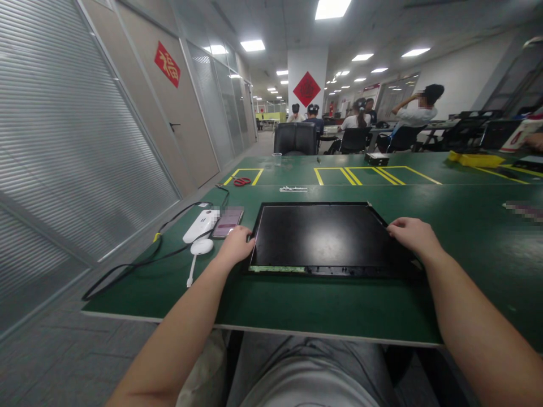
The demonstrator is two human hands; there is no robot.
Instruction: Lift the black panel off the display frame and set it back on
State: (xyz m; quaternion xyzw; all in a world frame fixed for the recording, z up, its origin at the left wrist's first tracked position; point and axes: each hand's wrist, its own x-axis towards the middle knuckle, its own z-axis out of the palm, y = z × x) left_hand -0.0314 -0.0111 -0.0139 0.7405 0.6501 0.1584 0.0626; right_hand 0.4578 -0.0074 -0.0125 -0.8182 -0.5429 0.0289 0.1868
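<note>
A black LCD screen panel [318,234] lies face up on the green table, inside a thin dark frame. Along its near edge runs a narrow strip, with a green circuit board [275,269] at the left part. My left hand [237,244] is closed on the panel's left edge, fingertips partly hidden. At the right edge my right hand [413,233] pinches the frame near its middle. Just left of my left hand lie a phone [229,221], a white device [198,226] and a round white adapter [202,246] with a short cable.
Black cables [123,265] loop over the table's left edge. Farther back are red scissors [242,181], small white pieces [293,189], a clear cup [277,158], a black box [376,159] and a yellow item [475,160]. Beyond stand chairs [296,138] with several people seated.
</note>
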